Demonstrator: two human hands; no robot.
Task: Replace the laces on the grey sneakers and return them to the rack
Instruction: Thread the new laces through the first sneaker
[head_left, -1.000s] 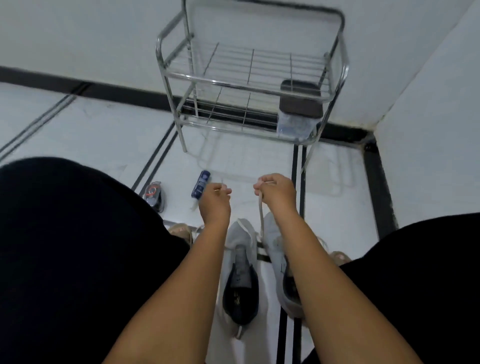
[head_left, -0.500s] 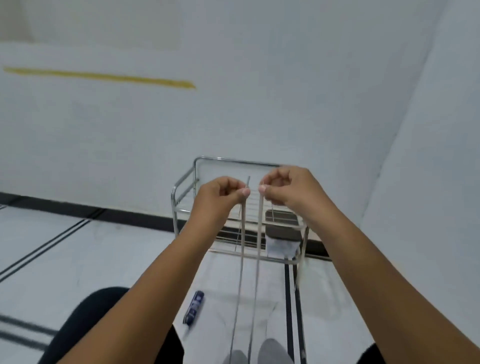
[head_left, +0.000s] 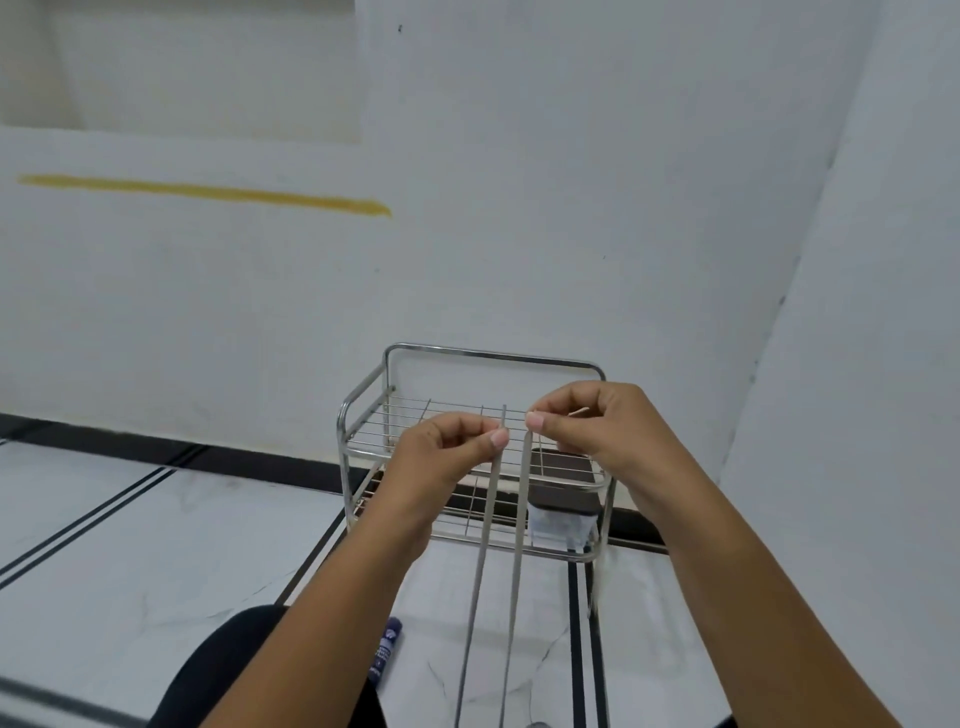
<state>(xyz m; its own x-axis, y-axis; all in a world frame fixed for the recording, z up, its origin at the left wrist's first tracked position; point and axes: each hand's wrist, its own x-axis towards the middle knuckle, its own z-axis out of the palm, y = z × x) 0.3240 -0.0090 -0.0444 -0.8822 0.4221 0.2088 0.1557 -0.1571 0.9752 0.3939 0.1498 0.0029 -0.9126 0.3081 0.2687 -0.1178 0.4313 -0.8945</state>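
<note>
The lace (head_left: 488, 530) hung in two grey strands in front of the metal rack (head_left: 363, 415). The left hand (head_left: 441, 452) pinched one strand and the right hand (head_left: 587, 431) pinched the other, held up side by side.

Both my forearms bare to the frame edge, no sleeves showing. No rings, watch or bands on my left hand (head_left: 447, 447) or right hand (head_left: 587, 431). Fingernails short, unpainted. Black trousers (head_left: 228, 670) on my left leg, lower left.
</note>
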